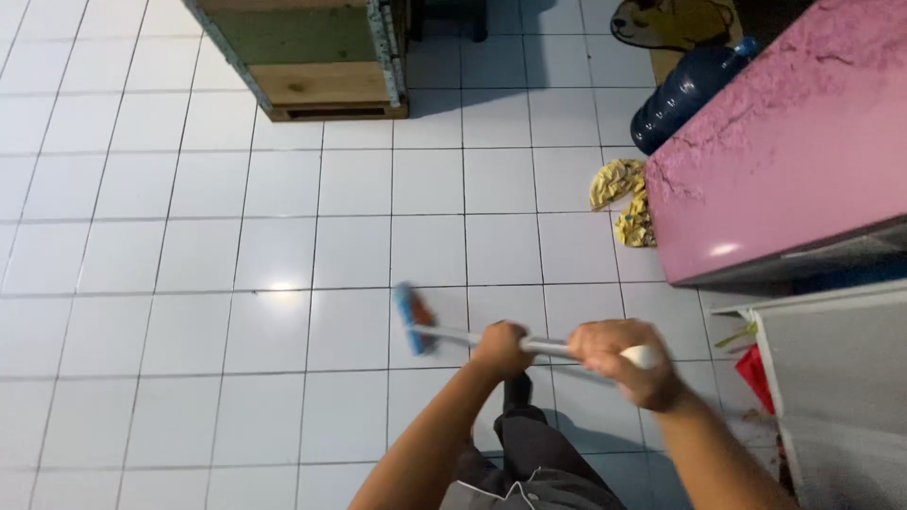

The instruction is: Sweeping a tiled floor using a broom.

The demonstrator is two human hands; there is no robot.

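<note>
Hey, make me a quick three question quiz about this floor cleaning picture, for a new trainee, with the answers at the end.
1. True or false: both hands grip the same handle.
2. Which hand sits nearer the brush head: A) left, B) right?
3. What lies on the tiles beside the pink cabinet?

Key
1. True: the left hand and the right hand both hold the white handle of the floor brush.
2. A.
3. A crumpled yellow cloth, on the white tile floor next to the pink cabinet, with a dark blue water jug behind it.
</note>
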